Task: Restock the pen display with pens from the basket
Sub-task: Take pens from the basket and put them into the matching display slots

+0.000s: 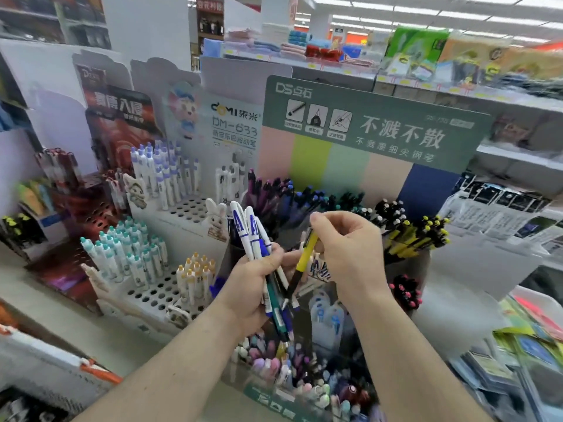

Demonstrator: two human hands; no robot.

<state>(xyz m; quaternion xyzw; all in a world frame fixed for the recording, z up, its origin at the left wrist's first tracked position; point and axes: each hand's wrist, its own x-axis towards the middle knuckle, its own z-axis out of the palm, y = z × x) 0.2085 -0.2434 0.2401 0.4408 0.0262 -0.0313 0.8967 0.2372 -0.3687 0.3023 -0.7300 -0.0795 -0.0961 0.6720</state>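
We note the left hand [253, 287] curled round a bundle of pens [262, 254], mostly white and blue, their tops fanned upward and their tips pointing down past the palm. The right hand [344, 254] pinches a yellow pen [303, 260] near its top; the pen slants down toward the bundle, its dark lower end just beside the bundle's lower part. Whether the two touch we cannot tell.

Both hands hang in front of the pen display [350, 202], a tiered stand with cups of purple, blue, teal, black and yellow pens under a green header board [374, 126]. Left of it stand white racks [170, 287] with holes, partly filled with capped white pens. Below the hands a lower tier holds pastel pens [274, 363]. We see no basket.
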